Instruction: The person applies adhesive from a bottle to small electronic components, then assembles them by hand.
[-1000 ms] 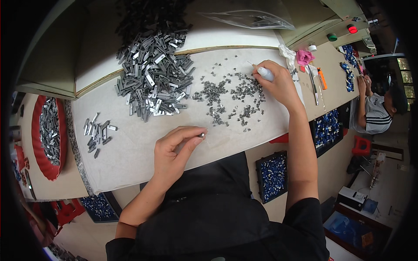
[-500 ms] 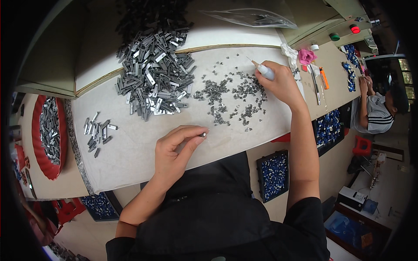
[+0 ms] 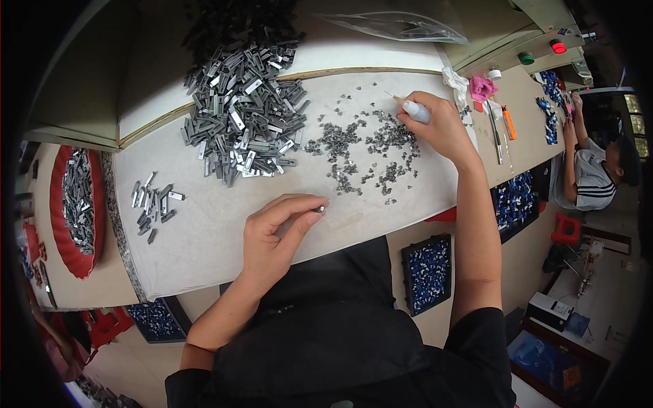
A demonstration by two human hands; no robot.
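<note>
My left hand (image 3: 275, 231) is closed near the front of the white worktop (image 3: 224, 238), its thumb and fingertip pinching a small metal part (image 3: 320, 209), mostly hidden by the fingers. At the right, my right hand (image 3: 442, 129) grips a small whitish bottle (image 3: 416, 111) with a thin needle-like tip pointing up and left. That tip is above scattered tiny metal pieces (image 3: 338, 141). Left of these lies a large heap of slotted grey metal bars (image 3: 235, 126). A smaller group of similar bars (image 3: 163, 202) lies farther left, apart from the heap.
A red scalloped basin (image 3: 60, 224) of metal bars stands at the left. A clear plastic bag (image 3: 394, 28) lies on the back shelf. Right are a pink cloth (image 3: 482, 88), an orange lighter (image 3: 509, 122) and a pen (image 3: 495, 136). A co-worker (image 3: 588, 173) sits beyond the trays.
My hands keep their grips and have hardly moved; the whole view shifts slightly. The co-worker at the far right has raised a hand.
</note>
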